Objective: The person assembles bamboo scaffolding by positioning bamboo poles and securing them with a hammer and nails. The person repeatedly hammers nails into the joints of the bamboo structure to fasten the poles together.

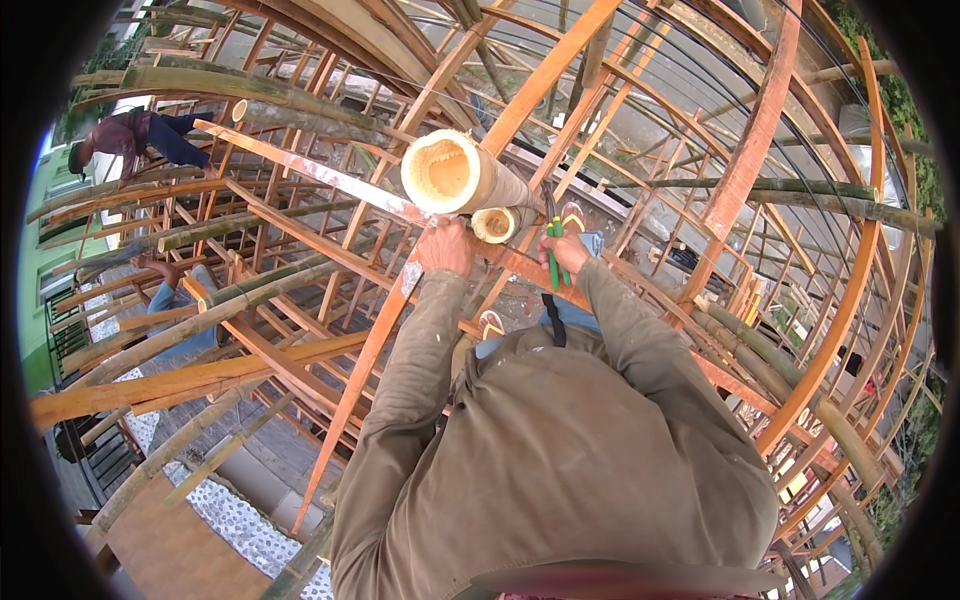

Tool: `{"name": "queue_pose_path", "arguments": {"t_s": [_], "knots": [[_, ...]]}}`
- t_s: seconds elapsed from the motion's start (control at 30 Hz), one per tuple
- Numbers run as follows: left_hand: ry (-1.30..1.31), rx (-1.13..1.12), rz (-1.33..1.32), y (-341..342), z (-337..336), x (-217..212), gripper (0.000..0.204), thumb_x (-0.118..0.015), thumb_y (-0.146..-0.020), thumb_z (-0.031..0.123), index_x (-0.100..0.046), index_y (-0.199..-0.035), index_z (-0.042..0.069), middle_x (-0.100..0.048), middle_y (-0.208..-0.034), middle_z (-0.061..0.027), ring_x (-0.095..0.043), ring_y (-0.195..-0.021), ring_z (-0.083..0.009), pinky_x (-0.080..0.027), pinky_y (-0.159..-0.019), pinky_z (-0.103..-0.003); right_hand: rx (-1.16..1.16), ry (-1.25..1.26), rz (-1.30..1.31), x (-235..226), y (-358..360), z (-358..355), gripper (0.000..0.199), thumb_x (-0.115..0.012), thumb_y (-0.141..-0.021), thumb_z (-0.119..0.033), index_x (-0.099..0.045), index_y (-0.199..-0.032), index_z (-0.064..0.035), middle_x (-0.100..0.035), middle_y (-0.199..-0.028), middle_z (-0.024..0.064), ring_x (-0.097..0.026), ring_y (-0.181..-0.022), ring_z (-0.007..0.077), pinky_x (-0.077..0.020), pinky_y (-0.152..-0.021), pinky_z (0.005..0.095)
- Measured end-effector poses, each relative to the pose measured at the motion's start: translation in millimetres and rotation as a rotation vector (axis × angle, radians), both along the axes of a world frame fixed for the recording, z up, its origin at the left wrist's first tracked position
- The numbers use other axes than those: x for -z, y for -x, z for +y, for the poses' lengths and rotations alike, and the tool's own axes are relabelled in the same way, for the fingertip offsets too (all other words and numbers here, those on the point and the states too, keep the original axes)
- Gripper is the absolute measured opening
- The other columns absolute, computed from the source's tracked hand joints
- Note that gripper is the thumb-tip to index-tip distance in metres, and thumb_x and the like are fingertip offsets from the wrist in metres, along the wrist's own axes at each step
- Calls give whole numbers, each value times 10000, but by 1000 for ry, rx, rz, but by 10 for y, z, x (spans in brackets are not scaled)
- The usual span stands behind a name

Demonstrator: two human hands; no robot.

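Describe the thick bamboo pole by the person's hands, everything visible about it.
The thick bamboo pole is pale tan, cut clean at the near end, showing a hollow core with a rough yellowish inner wall. It lies slanting away to the upper right on an orange wooden slat, beside a thinner cut bamboo pole. The left hand is up against its underside; the right hand grips green-handled pliers beside it.

Green-handled pliers (553,250), pale yellow cut bamboo pole (450,172), orange-brown wooden slats (560,55), olive-drab sleeves (420,350).
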State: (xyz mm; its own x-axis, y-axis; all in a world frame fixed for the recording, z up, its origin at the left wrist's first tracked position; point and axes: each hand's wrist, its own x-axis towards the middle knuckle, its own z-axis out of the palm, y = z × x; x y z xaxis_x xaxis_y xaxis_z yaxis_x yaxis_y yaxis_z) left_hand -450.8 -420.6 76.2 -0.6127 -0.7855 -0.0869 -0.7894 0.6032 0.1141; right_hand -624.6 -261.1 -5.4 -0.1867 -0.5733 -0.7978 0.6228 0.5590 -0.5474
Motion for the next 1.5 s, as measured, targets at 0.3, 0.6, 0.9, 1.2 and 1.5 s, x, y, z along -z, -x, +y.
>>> {"name": "queue_pose_path", "arguments": {"t_s": [0.3, 0.6, 0.9, 1.2, 1.5], "knots": [[-99, 30, -177, -88, 24, 83, 138, -612, -841, 127, -660, -935, 37, -700, -972, -192, -713, -841, -382, -573, -700, -505, 64, 17, -43, -5, 103, 132, 206, -572, -988, -191, -579, -954, 13, -610, -843, 99, -611, -674, 183, -538, -556, 329], [-133, -55, -75, -90, 148, 221, 143, -575, -885, 141, -669, -910, 37, -720, -911, -199, -722, -791, -386, -569, -656, -490, 87, 17, 5, -60, -73, -198, 218, -627, -949, -73, -533, -1126, 13, -673, -1027, 176, -680, -845, 227, -578, -638, 328], [-147, -59, -99, -93, 208, 283, 165, -569, -893, 137, -705, -899, 45, -727, -937, -193, -733, -820, -368, -580, -686, -484, 158, -88, -135, 396, -224, -448, 152, -612, -947, -24, -612, -1042, 95, -692, -1059, 224, -714, -858, 276, -604, -635, 325], [-103, 41, -150, -31, 163, 337, 156, -568, -888, 116, -693, -855, 29, -732, -888, -177, -745, -773, -338, -592, -645, -454, -17, -10, 107, 106, -266, -416, 91, -641, -888, 13, -617, -950, 75, -690, -847, 186, -667, -643, 226, -566, -548, 338], [-117, -37, 138, -273, 292, 99, 203, -642, -933, 240, -691, -1061, 90, -693, -910, -142, -693, -757, -341, -541, -611, -445, 248, -50, -248, -60, 47, -137, 162, -598, -909, -30, -598, -1052, 47, -666, -998, 185, -681, -826, 256, -613, -726, 336]]}}
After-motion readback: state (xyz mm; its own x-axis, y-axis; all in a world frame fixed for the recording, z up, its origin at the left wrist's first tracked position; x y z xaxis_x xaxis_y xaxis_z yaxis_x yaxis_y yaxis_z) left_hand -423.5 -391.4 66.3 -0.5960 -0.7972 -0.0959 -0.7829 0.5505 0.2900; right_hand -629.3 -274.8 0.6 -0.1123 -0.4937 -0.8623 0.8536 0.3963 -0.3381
